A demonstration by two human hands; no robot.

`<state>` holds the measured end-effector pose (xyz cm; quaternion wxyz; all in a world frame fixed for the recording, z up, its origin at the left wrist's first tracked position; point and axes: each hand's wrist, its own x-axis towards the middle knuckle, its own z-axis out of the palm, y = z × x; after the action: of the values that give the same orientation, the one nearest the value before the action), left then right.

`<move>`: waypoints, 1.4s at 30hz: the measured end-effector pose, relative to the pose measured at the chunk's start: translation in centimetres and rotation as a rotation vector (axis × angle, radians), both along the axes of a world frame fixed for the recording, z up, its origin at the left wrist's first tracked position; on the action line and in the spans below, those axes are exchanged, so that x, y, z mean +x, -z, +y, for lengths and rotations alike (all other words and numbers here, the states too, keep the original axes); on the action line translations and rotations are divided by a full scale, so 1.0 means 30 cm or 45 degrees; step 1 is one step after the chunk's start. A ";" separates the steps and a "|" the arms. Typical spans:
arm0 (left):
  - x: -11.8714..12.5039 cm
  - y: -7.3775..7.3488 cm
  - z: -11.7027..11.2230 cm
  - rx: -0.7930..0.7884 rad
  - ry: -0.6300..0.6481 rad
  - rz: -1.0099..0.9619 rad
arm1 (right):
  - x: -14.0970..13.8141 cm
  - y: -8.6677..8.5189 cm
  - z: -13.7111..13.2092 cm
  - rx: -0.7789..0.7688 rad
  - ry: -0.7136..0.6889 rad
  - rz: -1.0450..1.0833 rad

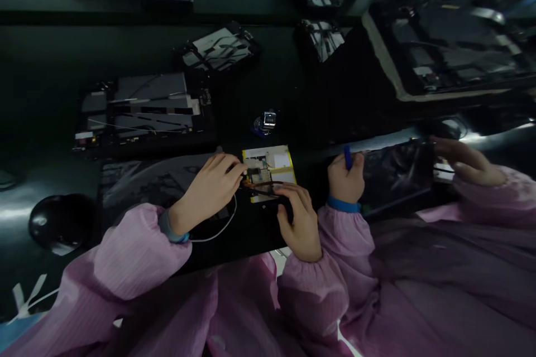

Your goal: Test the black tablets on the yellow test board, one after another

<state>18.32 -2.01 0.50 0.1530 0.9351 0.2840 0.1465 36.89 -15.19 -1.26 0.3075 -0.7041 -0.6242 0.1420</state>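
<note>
My left hand (211,189) reaches in from the left, fingertips pinched together at the orange-brown end of a slim dark two-armed piece (262,184); what exactly the fingers hold is too small to make out. My right hand (302,223) is curled about the piece's other end, thumb and fingers bent. Whether it is tweezers or a cable I cannot tell. Under both hands lies a small circuit board (258,170) on a white sheet with yellow edges (278,155). A blue wrist strap (172,227) with a white cord circles my left wrist.
Close on the right, a co-worker's hand (347,178) grips a blue tool, beside a dark glossy panel (397,175). An opened tablet-like device (151,103) lies behind my left hand. A small metal counter (268,120) sits beyond the board. A black dome (61,223) stands left.
</note>
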 end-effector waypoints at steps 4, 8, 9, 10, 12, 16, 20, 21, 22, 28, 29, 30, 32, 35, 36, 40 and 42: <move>0.034 -0.048 -0.055 -0.082 0.137 -0.064 | -0.004 -0.003 -0.003 -0.009 -0.025 -0.009; 0.075 -0.054 -0.098 -0.178 0.246 0.090 | -0.024 -0.010 0.010 0.029 -0.055 0.136; 0.078 -0.051 -0.100 -0.214 0.257 0.126 | -0.026 -0.012 0.010 0.039 -0.055 0.153; 0.077 -0.049 -0.098 -0.244 0.260 0.147 | -0.027 -0.012 0.010 0.046 -0.061 0.164; 0.062 -0.047 -0.091 -0.267 0.259 0.139 | -0.023 -0.009 0.008 0.059 -0.092 0.174; 0.016 -0.057 -0.084 -0.264 0.194 0.114 | -0.007 0.001 0.010 0.053 -0.138 0.166; 0.007 -0.071 -0.101 -0.236 0.102 0.187 | -0.006 -0.001 0.018 0.039 -0.196 0.130; 0.012 -0.074 -0.106 -0.212 0.101 0.206 | -0.007 -0.004 0.018 0.053 -0.215 0.132; 0.017 -0.077 -0.111 -0.190 0.100 0.219 | -0.008 -0.007 0.017 0.068 -0.235 0.144; 0.034 -0.094 -0.130 -0.042 0.015 0.227 | -0.011 -0.013 0.007 0.137 -0.227 0.195; 0.037 -0.099 -0.138 -0.008 -0.010 0.215 | -0.014 -0.011 0.007 0.145 -0.215 0.175; 0.041 -0.105 -0.148 0.020 -0.041 0.193 | -0.017 -0.009 0.007 0.156 -0.204 0.152; 0.055 -0.113 -0.172 0.034 -0.088 0.151 | -0.027 -0.006 0.008 0.196 -0.182 0.098; 0.082 -0.108 -0.202 -0.076 -0.102 0.160 | -0.046 -0.001 0.007 0.274 -0.132 0.001; 0.090 -0.101 -0.207 -0.123 -0.103 0.165 | -0.052 0.000 0.006 0.290 -0.115 -0.031; 0.103 -0.067 -0.212 -0.265 -0.153 0.064 | -0.069 0.010 0.005 0.287 -0.079 -0.134; 0.099 -0.055 -0.210 -0.308 -0.182 -0.022 | -0.074 0.015 0.005 0.294 -0.092 -0.177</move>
<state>21.30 -8.31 2.16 0.2562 0.8860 0.3639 0.1300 34.66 -15.03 -1.72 0.3372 -0.6492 -0.6811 0.0308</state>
